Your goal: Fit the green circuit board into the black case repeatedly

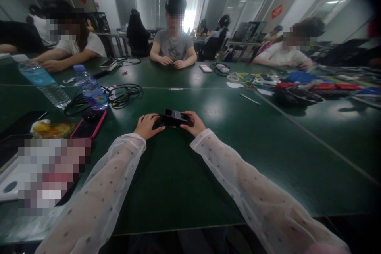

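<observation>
Between my hands is a small black boxy device (175,117), low over the green table; a paler panel shows on its upper face. My left hand (148,125) grips its left end, the thumb along the near side and the fingers bent over the back. At the other end, my right hand (194,124) is closed on it with thumb and fingers. My palms and fingers partly cover both ends, and I cannot make out the exact kind of device. Sheer white dotted sleeves cover both my forearms.
To the left are two water bottles, one tilted (44,81) and one blue-capped (89,87), coiled black cables (126,95) and a pink-edged phone (91,123). A wrench (250,99) and a heap of cables and tools (300,89) lie right. Several people sit around.
</observation>
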The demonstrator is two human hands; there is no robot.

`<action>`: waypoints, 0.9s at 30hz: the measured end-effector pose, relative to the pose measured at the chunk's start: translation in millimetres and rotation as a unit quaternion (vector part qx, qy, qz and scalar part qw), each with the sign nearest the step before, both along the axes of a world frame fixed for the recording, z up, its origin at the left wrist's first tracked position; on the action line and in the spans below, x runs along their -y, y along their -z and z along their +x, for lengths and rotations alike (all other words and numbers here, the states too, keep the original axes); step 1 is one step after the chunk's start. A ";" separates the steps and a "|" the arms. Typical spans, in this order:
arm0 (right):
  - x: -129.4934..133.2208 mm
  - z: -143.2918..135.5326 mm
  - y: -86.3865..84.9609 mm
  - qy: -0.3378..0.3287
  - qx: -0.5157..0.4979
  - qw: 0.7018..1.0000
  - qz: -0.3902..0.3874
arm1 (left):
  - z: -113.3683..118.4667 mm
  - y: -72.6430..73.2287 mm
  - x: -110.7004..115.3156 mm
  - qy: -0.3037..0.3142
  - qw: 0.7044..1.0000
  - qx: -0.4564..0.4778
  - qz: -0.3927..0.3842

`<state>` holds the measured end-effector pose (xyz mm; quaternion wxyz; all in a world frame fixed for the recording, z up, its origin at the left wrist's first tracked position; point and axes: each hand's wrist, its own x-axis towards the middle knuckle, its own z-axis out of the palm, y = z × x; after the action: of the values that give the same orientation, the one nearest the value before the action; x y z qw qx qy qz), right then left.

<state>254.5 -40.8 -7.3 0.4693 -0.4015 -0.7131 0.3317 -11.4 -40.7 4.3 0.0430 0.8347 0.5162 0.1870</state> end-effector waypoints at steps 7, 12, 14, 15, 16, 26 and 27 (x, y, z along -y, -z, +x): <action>-10.8 10.7 -0.5 0.167 -0.096 0.979 0.064 | -1.9 1.2 -1.2 0.009 1.000 -0.005 0.003; -19.3 30.5 1.8 0.259 0.025 0.961 0.089 | -1.7 0.2 -0.9 0.008 1.000 -0.006 0.000; -19.4 32.2 1.7 0.258 0.034 0.961 0.095 | -1.3 -0.2 -0.5 0.005 1.000 -0.005 -0.002; -19.0 31.9 1.5 0.258 0.037 0.961 0.096 | -1.1 -0.3 -0.3 0.004 1.000 -0.004 -0.003; -18.6 31.1 1.4 0.258 0.043 0.960 0.096 | -0.9 -0.4 -0.2 0.004 1.000 -0.004 -0.003; -20.0 31.4 6.0 0.245 0.143 0.958 0.048 | -1.0 -0.8 0.0 0.006 1.000 -0.005 -0.004; -20.5 32.2 7.1 0.241 0.151 0.958 0.038 | -1.0 -0.7 0.1 0.006 1.000 -0.005 -0.005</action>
<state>286.7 -20.2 -14.4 0.4371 -0.5889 -0.6697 0.1166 -12.4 -40.7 5.0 0.0456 0.8384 0.5124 0.1803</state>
